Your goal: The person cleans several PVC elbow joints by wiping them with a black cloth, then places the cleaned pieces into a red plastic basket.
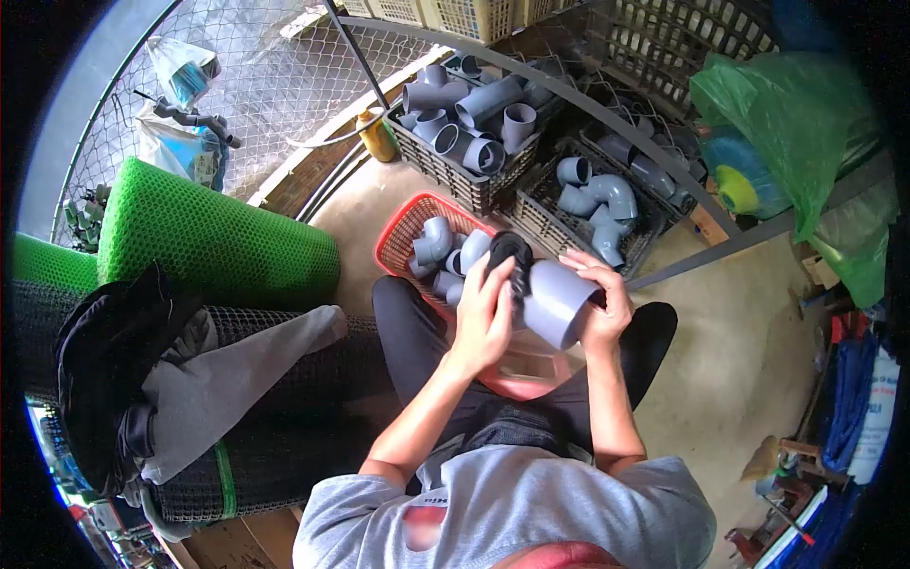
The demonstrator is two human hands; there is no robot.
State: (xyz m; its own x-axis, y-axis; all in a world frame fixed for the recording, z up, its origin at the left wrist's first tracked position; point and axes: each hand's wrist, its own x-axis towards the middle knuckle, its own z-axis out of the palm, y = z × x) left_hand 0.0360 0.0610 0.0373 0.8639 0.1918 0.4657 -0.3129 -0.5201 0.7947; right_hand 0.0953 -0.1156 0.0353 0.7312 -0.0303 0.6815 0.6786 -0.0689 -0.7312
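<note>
A large grey plastic pipe fitting (557, 302) is held above my lap, its wide open end tilted down to the right. My right hand (604, 302) grips that end, with the fingers curled round the rim. At the other end, my left hand (485, 318) is closed on a bunched black cloth (510, 256) that lies against the fitting. Part of the fitting is hidden behind the cloth and my left hand. Just beyond my hands stands a red plastic basket (387, 242) with several grey elbow fittings (437, 237) in it.
Black crates (464, 185) of grey pipe fittings stand ahead, behind a metal bar (559, 90). Rolls of green mesh (213, 237) and a grey garment (242, 384) lie at left. A green plastic bag (782, 114) hangs at right.
</note>
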